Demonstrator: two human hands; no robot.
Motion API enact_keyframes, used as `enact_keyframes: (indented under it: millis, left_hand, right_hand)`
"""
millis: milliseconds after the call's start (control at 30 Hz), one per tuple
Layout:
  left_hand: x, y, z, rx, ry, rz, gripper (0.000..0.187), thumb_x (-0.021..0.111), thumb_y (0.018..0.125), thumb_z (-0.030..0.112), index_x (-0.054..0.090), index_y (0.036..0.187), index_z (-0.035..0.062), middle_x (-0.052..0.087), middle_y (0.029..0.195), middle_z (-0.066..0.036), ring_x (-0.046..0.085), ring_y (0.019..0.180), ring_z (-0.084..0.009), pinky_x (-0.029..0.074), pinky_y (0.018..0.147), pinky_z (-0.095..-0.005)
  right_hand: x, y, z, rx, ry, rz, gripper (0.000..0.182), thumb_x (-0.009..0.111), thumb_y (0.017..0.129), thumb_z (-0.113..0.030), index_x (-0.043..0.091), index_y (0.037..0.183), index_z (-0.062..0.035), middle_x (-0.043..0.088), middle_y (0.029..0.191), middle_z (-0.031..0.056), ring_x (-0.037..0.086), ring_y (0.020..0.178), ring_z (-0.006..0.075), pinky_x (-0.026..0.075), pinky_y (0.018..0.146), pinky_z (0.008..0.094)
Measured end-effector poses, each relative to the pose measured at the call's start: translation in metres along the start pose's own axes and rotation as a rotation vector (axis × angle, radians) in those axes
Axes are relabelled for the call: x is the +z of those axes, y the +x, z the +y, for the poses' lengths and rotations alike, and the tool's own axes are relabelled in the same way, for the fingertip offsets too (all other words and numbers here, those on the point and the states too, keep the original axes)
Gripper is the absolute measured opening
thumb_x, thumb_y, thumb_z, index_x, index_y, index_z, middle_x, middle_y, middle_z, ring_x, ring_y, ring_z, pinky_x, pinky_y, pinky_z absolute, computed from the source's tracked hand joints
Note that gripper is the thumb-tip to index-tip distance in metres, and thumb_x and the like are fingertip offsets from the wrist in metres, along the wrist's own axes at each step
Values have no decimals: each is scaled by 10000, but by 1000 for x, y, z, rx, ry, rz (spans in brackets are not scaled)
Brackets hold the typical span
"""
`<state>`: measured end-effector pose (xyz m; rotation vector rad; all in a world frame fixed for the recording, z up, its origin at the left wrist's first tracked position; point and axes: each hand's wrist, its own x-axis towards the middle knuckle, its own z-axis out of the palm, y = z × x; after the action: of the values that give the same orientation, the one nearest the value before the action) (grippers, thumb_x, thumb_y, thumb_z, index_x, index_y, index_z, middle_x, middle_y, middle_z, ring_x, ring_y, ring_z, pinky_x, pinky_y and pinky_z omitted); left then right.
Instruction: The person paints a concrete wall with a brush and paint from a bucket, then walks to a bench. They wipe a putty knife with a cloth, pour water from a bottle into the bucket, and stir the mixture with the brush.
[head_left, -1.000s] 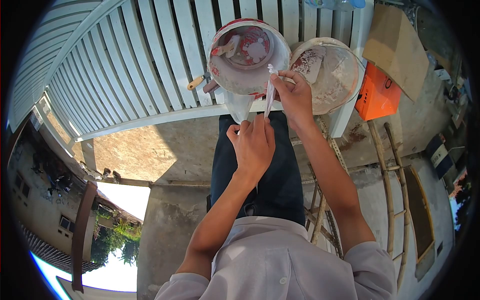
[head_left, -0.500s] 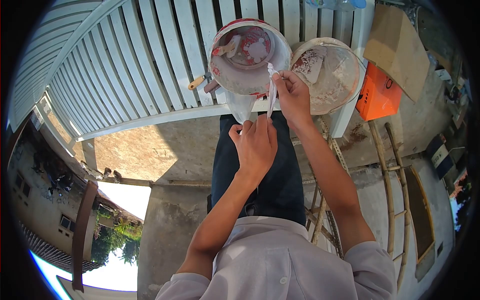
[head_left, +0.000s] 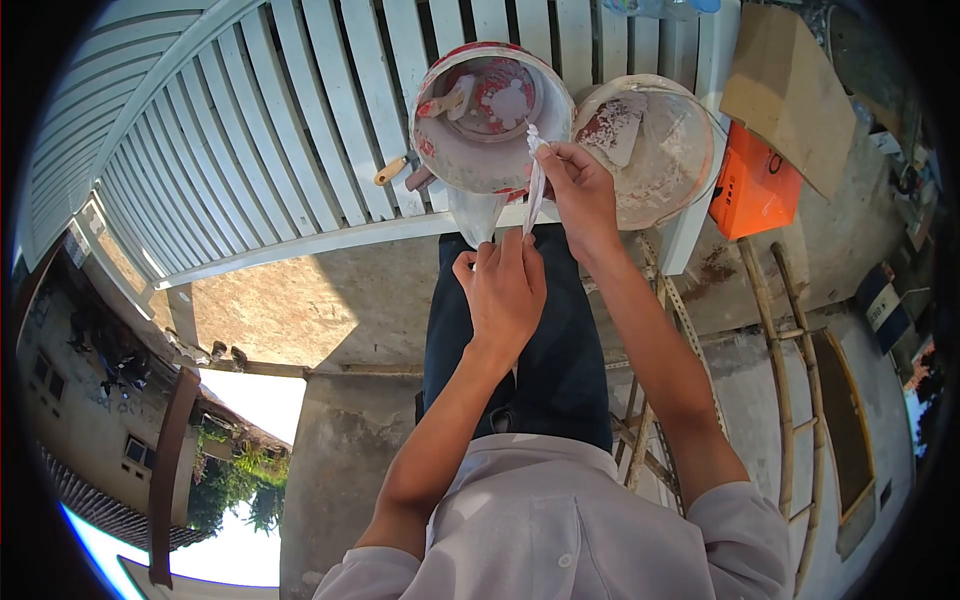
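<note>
A thin translucent plastic bag (head_left: pixel 476 212) hangs between my hands and the bench edge, its twisted white strip (head_left: pixel 535 190) stretched upright. My left hand (head_left: pixel 502 290) pinches the plastic at its lower end. Higher up and to the right, my right hand (head_left: pixel 578 195) grips the top of the twisted strip between thumb and fingers. Just beyond is a bucket (head_left: pixel 450 160) with white residue and a putty-covered tool (head_left: pixel 452 98) inside. Beside it sits a wider tub (head_left: pixel 690 150) with a flat pale scraper (head_left: pixel 622 135) in it.
Both containers stand on a white slatted bench (head_left: pixel 290 130). A wooden-handled tool (head_left: pixel 391 171) lies left of the bucket. To the right are a cardboard piece (head_left: pixel 780 90), an orange box (head_left: pixel 755 185) and a bamboo ladder (head_left: pixel 783 370).
Both hands have shifted slightly left in view with the plastic, and the bucket and tub also appear a little further left. Each hand keeps its hold.
</note>
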<state>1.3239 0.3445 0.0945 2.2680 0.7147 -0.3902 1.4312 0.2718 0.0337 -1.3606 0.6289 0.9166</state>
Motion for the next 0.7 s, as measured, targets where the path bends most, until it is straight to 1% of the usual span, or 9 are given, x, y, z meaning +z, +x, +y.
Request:
enact_keyframes:
  millis: [67,167,267,367,400,500,567,667,700]
  left_hand:
    - [-1,0,0,5,-1,4,94,559,944,125,591,962,38,609,660,-81,555,697,-246,333,805,-413]
    - [0,1,0,18,0,20,94,560,941,119,594,972,37,615,668,-82,557,697,-242,333,805,-409]
    - [2,0,-1,34,9,36,99,559,938,114,598,984,36,618,679,-81,559,698,-241,333,807,-406]
    - [3,-2,0,46,30,33,107,558,936,111,602,1001,37,622,693,-80,561,703,-240,333,809,-409]
    - [3,-2,1,49,38,29,111,558,936,110,602,1007,37,623,699,-80,562,704,-240,333,810,-411]
    - [0,-5,3,6,57,-67,151,520,959,106,589,1086,63,645,817,-72,577,779,-248,340,857,-432]
    - [0,-4,4,15,88,-64,150,518,962,111,595,1081,63,635,800,-71,574,772,-247,338,851,-427]
    - [2,-3,5,22,100,-54,145,513,968,119,604,1068,65,623,779,-70,569,762,-247,335,840,-417]
    - [2,-3,5,23,99,-50,144,512,970,122,607,1063,66,619,773,-70,568,759,-248,334,836,-414]
  right_hand:
    - [-1,-3,-3,21,23,-8,256,651,965,-214,617,1116,-10,699,893,50,650,813,105,527,758,266]
    - [0,-9,-7,34,53,-28,284,673,944,-158,589,1147,21,702,901,80,660,760,113,535,691,269]
    - [-1,-18,-12,58,72,-80,361,705,912,-116,561,1209,31,701,982,108,685,872,142,553,764,289]
    - [-6,-20,-13,33,61,-126,388,712,898,-83,555,1229,43,692,1030,133,699,921,177,568,795,300]
    - [-8,-19,-12,32,66,-132,383,713,897,-80,560,1225,46,693,1028,135,701,920,180,572,787,299]
    - [-14,-14,-1,19,83,-140,368,712,896,-74,577,1213,54,695,1022,141,705,909,185,582,762,291]
    - [-14,-12,5,-3,91,-135,357,711,898,-77,590,1206,59,696,1019,143,708,893,186,586,741,283]
    - [-13,-14,4,-34,82,-109,300,706,907,-88,627,1163,49,715,964,108,712,858,166,574,749,274]
    - [-12,-14,5,-32,79,-108,289,703,910,-88,631,1153,51,715,963,111,713,860,168,573,748,272]
